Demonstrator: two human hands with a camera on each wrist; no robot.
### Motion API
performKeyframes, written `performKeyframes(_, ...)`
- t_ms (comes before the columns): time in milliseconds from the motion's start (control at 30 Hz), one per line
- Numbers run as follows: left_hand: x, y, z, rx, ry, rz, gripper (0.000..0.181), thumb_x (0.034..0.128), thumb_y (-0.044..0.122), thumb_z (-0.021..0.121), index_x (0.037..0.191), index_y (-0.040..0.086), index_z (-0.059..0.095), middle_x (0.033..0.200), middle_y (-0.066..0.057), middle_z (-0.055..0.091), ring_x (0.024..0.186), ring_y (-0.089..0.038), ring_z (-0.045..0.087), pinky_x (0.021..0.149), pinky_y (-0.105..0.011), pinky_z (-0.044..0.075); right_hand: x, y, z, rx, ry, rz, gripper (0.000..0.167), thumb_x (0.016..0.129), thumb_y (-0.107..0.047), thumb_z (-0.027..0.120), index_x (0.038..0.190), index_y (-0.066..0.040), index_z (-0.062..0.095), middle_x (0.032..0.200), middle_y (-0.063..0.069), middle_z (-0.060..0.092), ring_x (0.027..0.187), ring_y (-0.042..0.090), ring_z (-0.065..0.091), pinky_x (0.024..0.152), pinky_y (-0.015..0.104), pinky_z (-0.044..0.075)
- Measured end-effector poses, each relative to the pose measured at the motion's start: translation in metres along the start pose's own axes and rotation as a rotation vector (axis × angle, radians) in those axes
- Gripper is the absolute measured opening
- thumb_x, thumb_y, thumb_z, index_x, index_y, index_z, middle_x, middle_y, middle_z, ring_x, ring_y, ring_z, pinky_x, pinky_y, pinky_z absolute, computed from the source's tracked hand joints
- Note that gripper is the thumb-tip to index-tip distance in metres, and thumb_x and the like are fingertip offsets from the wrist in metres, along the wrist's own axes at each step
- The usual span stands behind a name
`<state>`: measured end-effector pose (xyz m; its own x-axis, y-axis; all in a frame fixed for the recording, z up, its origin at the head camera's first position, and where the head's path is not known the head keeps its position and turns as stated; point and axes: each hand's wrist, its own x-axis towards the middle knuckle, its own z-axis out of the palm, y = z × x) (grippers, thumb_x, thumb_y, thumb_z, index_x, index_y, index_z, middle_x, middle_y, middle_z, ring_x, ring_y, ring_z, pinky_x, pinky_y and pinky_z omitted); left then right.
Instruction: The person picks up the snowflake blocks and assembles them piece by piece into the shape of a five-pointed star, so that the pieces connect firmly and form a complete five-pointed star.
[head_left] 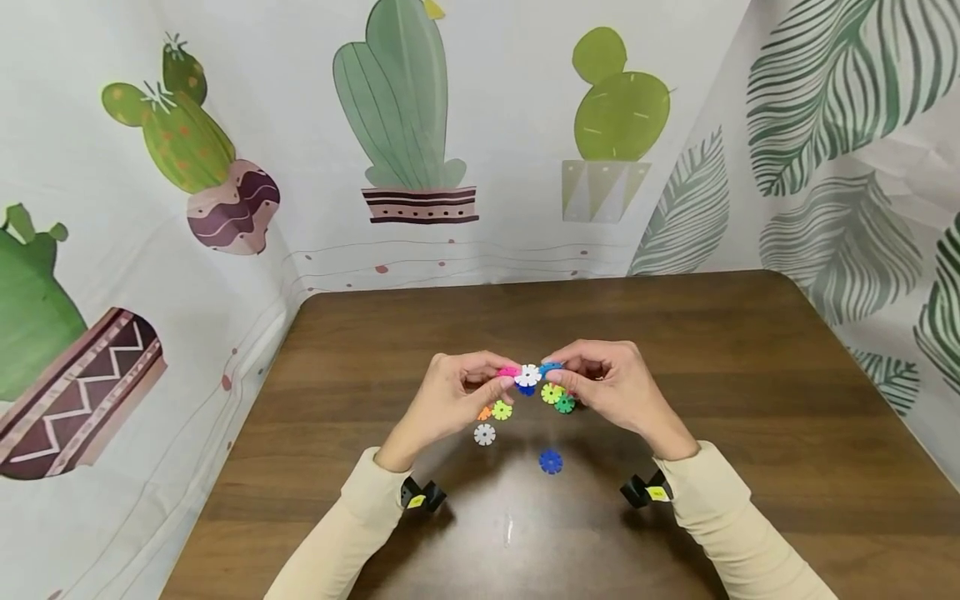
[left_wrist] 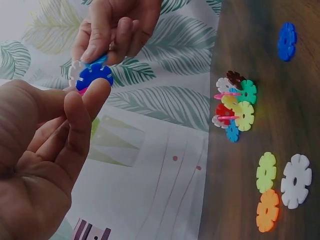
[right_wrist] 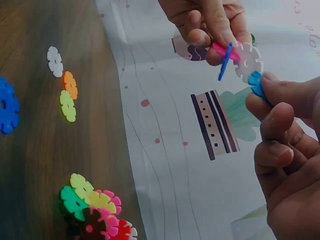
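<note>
Both hands hold a small joined group of slotted plastic snowflake discs above the table. My left hand (head_left: 456,393) pinches the pink disc (head_left: 507,372) between thumb and fingers. On the other side, my right hand (head_left: 617,385) pinches the light blue disc (head_left: 551,367). Between them sits a white disc (head_left: 528,376), its face toward the head camera. A dark blue disc (left_wrist: 94,79) is joined to the group as well; the right wrist view shows it edge-on. The left fingers partly cover the pink disc in the left wrist view.
A loose blue disc (head_left: 551,462) lies on the brown table (head_left: 375,333) nearer the body. White (head_left: 484,434), yellow-green (head_left: 502,410) and orange (right_wrist: 70,85) discs lie close together at the left. Beyond them is a pile of several mixed-colour discs, including a green one (left_wrist: 248,92).
</note>
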<state>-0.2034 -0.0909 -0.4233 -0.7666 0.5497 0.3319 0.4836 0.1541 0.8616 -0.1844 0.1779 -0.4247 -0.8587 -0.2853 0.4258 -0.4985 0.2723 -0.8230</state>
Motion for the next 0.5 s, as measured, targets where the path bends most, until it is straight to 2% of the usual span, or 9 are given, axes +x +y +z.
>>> performKeyframes(167, 0.0001, 0.0046, -0.0014, 0.011, -0.002, 0.011, 0.016, 0.0988, 0.012, 0.078, 0.114, 0.006, 0.08, 0.097, -0.01, 0.084, 0.076, -0.024, 0.082, 0.066, -0.043, 0.067, 0.0009, 0.0016, 0.0017, -0.022, -0.014, -0.048, 0.018, 0.09, -0.008, 0.087, 0.101, -0.022, 0.084, 0.07, -0.006, 0.068, 0.054, 0.003, 0.049, 0.044, 0.02, 0.037)
performKeyframes(333, 0.0003, 0.0063, -0.0023, 0.027, -0.006, 0.013, 0.016, 0.0979, 0.006, 0.078, 0.113, 0.005, 0.08, 0.095, -0.011, 0.084, 0.075, -0.029, 0.082, 0.062, -0.037, 0.066, 0.0001, 0.0018, 0.0034, -0.037, 0.013, -0.066, 0.018, 0.089, -0.004, 0.086, 0.101, -0.017, 0.084, 0.068, -0.004, 0.067, 0.054, 0.003, 0.048, 0.044, 0.02, 0.036)
performKeyframes(500, -0.0006, 0.0066, -0.0021, 0.05, -0.018, 0.015, 0.016, 0.0976, 0.003, 0.077, 0.113, 0.005, 0.08, 0.094, -0.009, 0.084, 0.074, -0.016, 0.081, 0.055, -0.03, 0.061, -0.0004, 0.0015, 0.0041, -0.03, 0.011, -0.057, 0.018, 0.089, -0.003, 0.086, 0.101, -0.016, 0.084, 0.069, -0.003, 0.068, 0.054, 0.003, 0.048, 0.044, 0.021, 0.036)
